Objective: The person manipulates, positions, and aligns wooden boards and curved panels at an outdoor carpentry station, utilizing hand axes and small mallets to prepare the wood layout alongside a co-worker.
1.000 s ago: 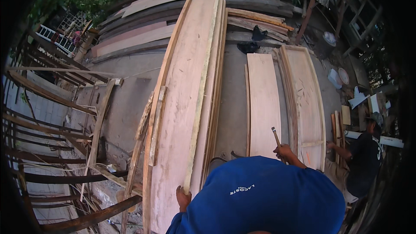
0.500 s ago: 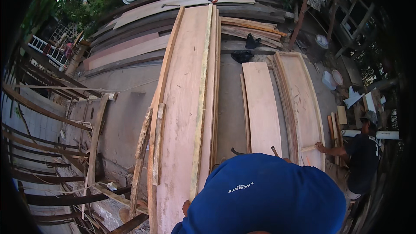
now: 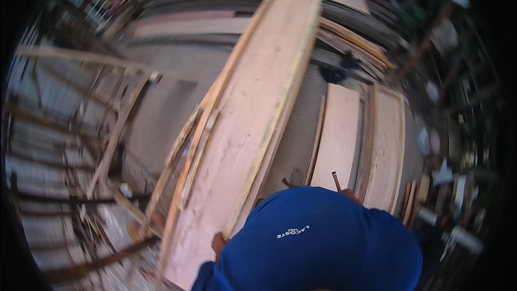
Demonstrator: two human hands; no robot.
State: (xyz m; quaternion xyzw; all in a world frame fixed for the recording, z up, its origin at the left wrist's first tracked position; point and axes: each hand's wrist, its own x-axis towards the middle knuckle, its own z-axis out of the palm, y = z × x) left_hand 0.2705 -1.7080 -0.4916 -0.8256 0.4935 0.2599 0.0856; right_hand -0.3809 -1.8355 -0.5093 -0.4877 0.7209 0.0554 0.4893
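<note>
My left hand (image 3: 218,245), partly covered by my blue shirt (image 3: 318,242), grips the pale narrow strip (image 3: 265,145) along the right edge of a long plywood board (image 3: 237,145), near its close end. My right hand (image 3: 350,196), mostly hidden behind the shirt, holds a hammer (image 3: 336,180), its handle poking up above the cloth. A second timber batten (image 3: 242,46) runs along the board's left edge, with shorter offcuts (image 3: 172,175) beside it. A shorter plywood panel (image 3: 336,129) and a framed panel (image 3: 388,145) lie to the right.
Long planks (image 3: 183,27) lie crosswise at the back, with stacked battens (image 3: 355,43) and black plastic bags (image 3: 336,73). Timber framing (image 3: 116,145) stands at left over tiled ground. Scrap wood (image 3: 447,188) lines the right side, where all is blurred by motion.
My view has swung, so the long board now slants and the scene is smeared. The hammer dipped behind my shirt half a second ago and now shows slightly higher. The co-worker has become indistinct.
</note>
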